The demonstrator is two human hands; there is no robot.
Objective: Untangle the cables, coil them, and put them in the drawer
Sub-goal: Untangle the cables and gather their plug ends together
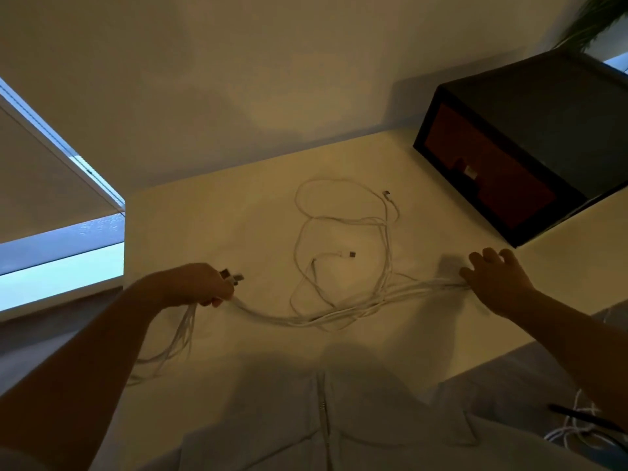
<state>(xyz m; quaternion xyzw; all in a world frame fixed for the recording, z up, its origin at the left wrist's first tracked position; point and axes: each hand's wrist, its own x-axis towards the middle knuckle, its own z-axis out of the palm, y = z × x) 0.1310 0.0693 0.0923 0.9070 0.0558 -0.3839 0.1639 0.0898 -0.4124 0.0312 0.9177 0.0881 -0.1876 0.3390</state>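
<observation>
White cables [339, 317] lie in a loose tangle in the middle of the pale tabletop [204, 226]. Several open loops spread across it, and a bundle of strands runs along the near side of the tangle. Two loose plugs show among the loops, one [351, 254] in the middle and one [386, 193] at the far edge.

At the tangle's left end, the left hand [200, 283] grips the bundle, its fingers curled round the strands. A few plug ends [234, 277] stick out past the knuckles. Below this hand more strands hang down off the tabletop's near edge.

At the tangle's right end, the right hand [499, 283] lies palm down on the bundle. Its fingers are spread and fairly straight, with the strands running in under the thumb side. Whether the thumb pinches them cannot be told.

Beyond the tangle to the right, a black box [543, 107] stands on the tabletop. Its reddish-brown drawer [489, 178] is pushed in.

A plain wall [272, 79] rises behind the tangle, and a window [61, 266] lies well off to its left. Leaves of a plant [594, 22] show past the box. Nearer than the tangle is the person's grey zipped top [323, 419]. Some other cords [574, 433] lie low to its right, off the tabletop.
</observation>
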